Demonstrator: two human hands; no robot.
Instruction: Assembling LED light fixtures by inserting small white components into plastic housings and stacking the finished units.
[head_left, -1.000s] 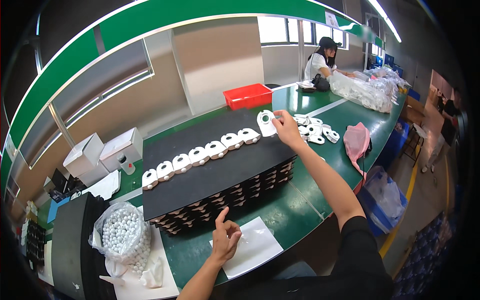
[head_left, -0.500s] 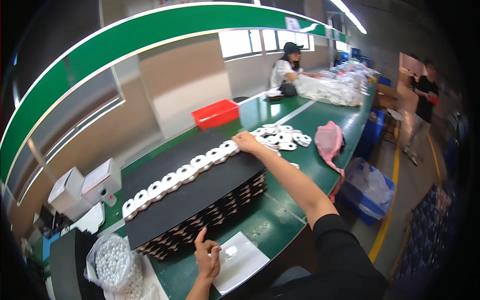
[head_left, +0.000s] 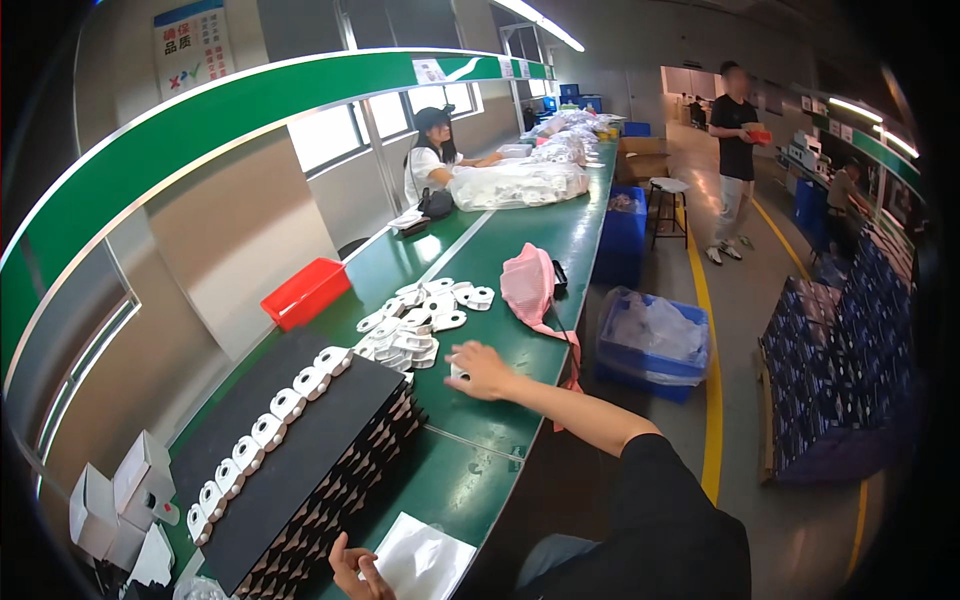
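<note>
And here's the right hand [head_left: 482, 372], near the middle of the frame, palm down and fingers spread low over the green table [head_left: 455, 485]. A single white piece [head_left: 459, 372] peeks out beneath those fingers; whether they grip it or merely cover it, I cannot tell. Just up and to the left sits the loose pile of white pieces [head_left: 412, 335], heaped and overlapping, dark round openings showing in several.

Down at the bottom edge, the left hand [head_left: 358, 572] is partly cut off by the frame, fingers loosely bent, nothing visible in its grasp. It's beside a glossy white sheet [head_left: 425, 558], and the two hands are well apart.

Over to the lower left, a black stack [head_left: 302, 452] carries a neat row of white pieces [head_left: 267, 432] on its top board, running diagonally, neighbours close together. More layers show along the stack's side.

Left of centre, a red bin [head_left: 305, 293] stands beyond the stack's far end. Right of the pile lies a pink bag [head_left: 528, 285], and past the table edge there's a blue crate [head_left: 655, 350] lined with clear plastic. Upper centre, a co-worker in a dark cap [head_left: 428, 165] sits by bulky clear bags [head_left: 520, 188].
</note>
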